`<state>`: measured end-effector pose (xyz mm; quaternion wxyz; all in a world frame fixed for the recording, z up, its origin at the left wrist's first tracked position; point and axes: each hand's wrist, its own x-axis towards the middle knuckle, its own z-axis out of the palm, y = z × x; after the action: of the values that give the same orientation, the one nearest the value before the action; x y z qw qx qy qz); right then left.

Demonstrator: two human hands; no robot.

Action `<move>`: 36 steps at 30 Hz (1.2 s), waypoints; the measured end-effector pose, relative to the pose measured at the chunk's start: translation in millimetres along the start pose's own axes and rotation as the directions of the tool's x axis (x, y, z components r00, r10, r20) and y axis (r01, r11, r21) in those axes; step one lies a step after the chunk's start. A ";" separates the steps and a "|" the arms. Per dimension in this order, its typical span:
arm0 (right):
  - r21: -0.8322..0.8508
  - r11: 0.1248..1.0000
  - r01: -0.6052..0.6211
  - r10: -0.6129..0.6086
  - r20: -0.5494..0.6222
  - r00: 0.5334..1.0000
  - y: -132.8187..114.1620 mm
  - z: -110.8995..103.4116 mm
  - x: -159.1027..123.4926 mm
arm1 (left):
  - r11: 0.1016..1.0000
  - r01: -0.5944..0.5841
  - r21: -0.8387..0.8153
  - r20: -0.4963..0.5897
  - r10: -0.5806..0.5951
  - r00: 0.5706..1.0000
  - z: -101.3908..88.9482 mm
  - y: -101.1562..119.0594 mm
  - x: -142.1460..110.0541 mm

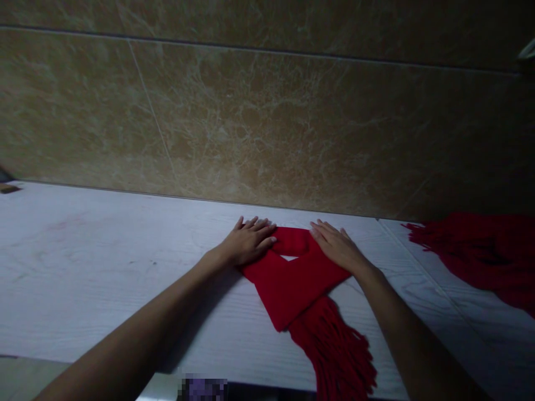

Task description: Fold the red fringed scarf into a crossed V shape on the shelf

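Observation:
A red fringed scarf (288, 287) lies folded on the white wood-grain table, its two sides crossing below a small gap where the white surface shows through. My left hand (249, 242) rests flat on the scarf's upper left corner, fingers stretched out. On the upper right corner my right hand (334, 245) lies flat too, its fingers extended. Neither hand grips the cloth. The scarf's fringed end trails down and right, over the table's front edge.
A second red fringed cloth (485, 250) lies bunched at the right. Behind the table (104, 267) stands a brown marbled tile wall (251, 128). A seam crosses the tabletop right of my right hand. A small brown object (8, 188) sits at the far left.

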<state>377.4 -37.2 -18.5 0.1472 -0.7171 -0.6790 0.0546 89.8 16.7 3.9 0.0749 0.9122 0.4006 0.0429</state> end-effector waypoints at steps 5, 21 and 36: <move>0.166 0.985 0.048 -0.003 -0.260 0.965 19.4 -8.8 4.6 | 0.980 -0.193 -0.050 -0.139 0.184 0.973 -7.1 12.9 -4.4; -0.062 0.947 0.314 -0.314 0.018 0.949 -30.8 7.2 -10.9 | 0.940 -0.320 -0.122 -0.004 0.322 0.947 13.9 26.8 -2.2; 0.160 0.972 0.171 -0.114 -0.313 0.943 4.3 -4.0 1.2 | 0.990 -0.119 -0.080 -0.140 0.108 0.984 0.1 3.3 0.1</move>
<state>382.7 -36.7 -15.8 0.3186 -0.6491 -0.6908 -0.0039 92.4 14.5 4.4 0.0852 0.9243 0.3498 0.1264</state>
